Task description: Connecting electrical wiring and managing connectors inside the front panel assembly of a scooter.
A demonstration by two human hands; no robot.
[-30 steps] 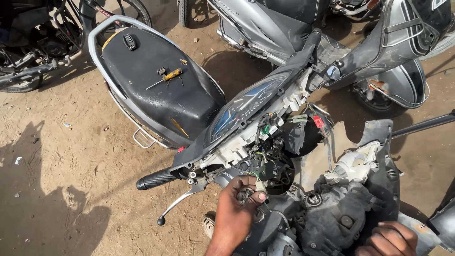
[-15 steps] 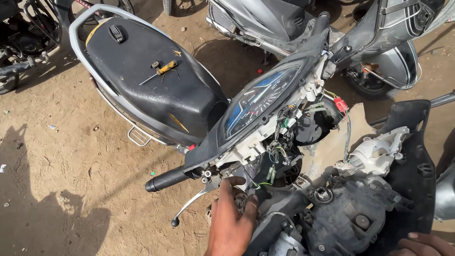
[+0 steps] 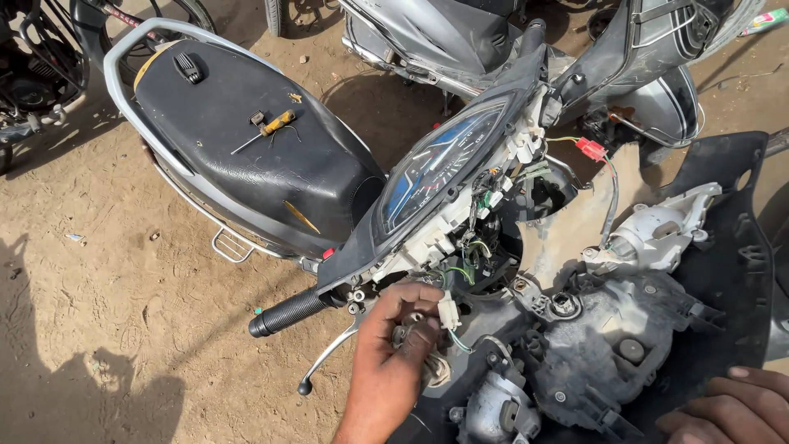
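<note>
The left hand comes up from six o'clock into the opened head of a scooter, its fingers pinched together on a small white connector at the end of a wire bundle — the connector sits just below the stripped handlebar housing, at about the centre of the view. The right hand lies at five o'clock, fingers flat and together on the black front panel; whether it grips the panel I cannot tell. Above the left hand, toward twelve o'clock, the instrument cluster tilts up, with loose green and white wires hanging beneath it. The black handlebar grip and brake lever point toward eight o'clock. A yellow-handled screwdriver rests on the black seat at ten o'clock — well apart from both hands. The detached headlight unit lies at three o'clock.
</note>
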